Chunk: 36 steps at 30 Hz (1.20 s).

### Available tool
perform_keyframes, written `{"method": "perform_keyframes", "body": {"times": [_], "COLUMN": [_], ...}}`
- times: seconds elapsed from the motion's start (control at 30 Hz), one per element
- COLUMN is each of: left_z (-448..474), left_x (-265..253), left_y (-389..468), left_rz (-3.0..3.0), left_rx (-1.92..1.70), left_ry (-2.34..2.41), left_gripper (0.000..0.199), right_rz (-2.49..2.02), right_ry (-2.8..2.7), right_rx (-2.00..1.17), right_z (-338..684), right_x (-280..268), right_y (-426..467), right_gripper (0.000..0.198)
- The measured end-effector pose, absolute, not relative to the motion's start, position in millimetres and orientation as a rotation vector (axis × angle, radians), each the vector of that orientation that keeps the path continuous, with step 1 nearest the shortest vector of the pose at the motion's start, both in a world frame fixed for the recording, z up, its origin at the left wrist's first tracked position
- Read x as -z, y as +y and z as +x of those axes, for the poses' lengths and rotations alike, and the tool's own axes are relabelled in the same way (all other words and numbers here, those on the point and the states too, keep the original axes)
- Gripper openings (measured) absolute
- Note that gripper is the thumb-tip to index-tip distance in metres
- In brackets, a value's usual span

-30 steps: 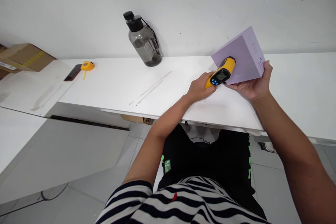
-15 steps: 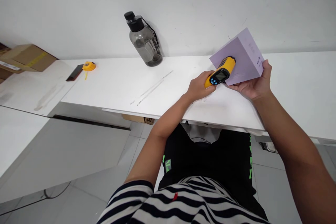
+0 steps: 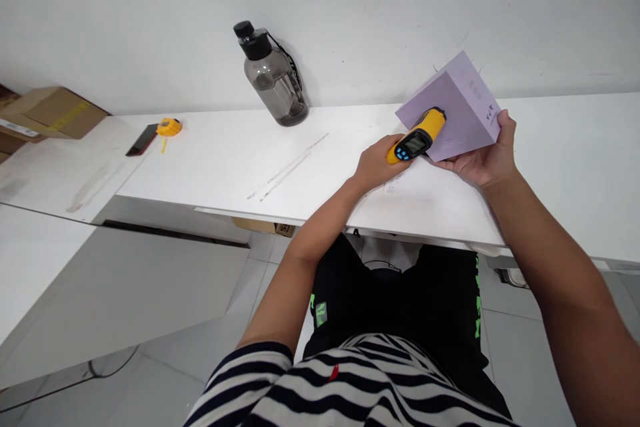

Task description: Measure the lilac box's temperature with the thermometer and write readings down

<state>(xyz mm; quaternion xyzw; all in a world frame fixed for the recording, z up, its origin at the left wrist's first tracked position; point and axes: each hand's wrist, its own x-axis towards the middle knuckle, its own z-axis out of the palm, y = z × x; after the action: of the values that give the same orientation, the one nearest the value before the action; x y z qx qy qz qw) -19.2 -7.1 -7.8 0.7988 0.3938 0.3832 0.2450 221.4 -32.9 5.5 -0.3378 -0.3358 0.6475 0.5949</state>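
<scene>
I see the left hand (image 3: 376,163) wrapped round a yellow-and-black plastic gun-shaped device (image 3: 417,140), its nose right at a tilted pale-purple flat-sided box (image 3: 463,110); the right hand (image 3: 489,163) grasps that box's lower edges over the long white tabletop (image 3: 225,157)

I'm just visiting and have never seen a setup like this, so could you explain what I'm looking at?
Certainly. You're seeing a person's two bare hands, viewed by one camera worn on the head, looking forward and down. The left hand grips a yellow handheld device with a small screen and blue buttons. The right hand holds a lavender box at a tilt, its fingers underneath. On the white table stands a see-through gray bottle. Further left lie a yellow tape measure and a dark flat object I can't identify for certain.
</scene>
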Motion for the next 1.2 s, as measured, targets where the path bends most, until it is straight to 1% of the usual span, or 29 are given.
{"method": "perform_keyframes", "body": {"times": [0.2,0.37,0.57,0.93,1.2], "left_z": [-18.5,-19.2,-19.3,-19.5,-20.2], "left_x": [11.1,11.5,12.8,9.0,4.6], "left_y": [-4.8,-4.4,-3.4,-5.7,-8.3], "left_rz": [2.187,2.206,2.241,2.19,2.184], "left_rx": [-1.038,-1.039,-1.017,-1.039,-0.981], "left_ry": [1.098,1.096,1.115,1.109,1.142], "left_gripper": [0.042,0.042,0.041,0.04,0.04], "right_rz": [-0.777,-0.783,-0.783,-0.795,-0.806], "right_ry": [-0.757,-0.761,-0.763,-0.778,-0.804], "right_rx": [-1.516,-1.525,-1.524,-1.512,-1.499], "right_z": [222.0,223.2,223.2,221.5,222.2], "right_x": [-4.8,-4.5,-4.7,-7.2,-7.3], "right_y": [-32.1,-31.7,-31.9,-33.1,-32.4], "right_gripper": [0.07,0.074,0.073,0.075,0.073]}}
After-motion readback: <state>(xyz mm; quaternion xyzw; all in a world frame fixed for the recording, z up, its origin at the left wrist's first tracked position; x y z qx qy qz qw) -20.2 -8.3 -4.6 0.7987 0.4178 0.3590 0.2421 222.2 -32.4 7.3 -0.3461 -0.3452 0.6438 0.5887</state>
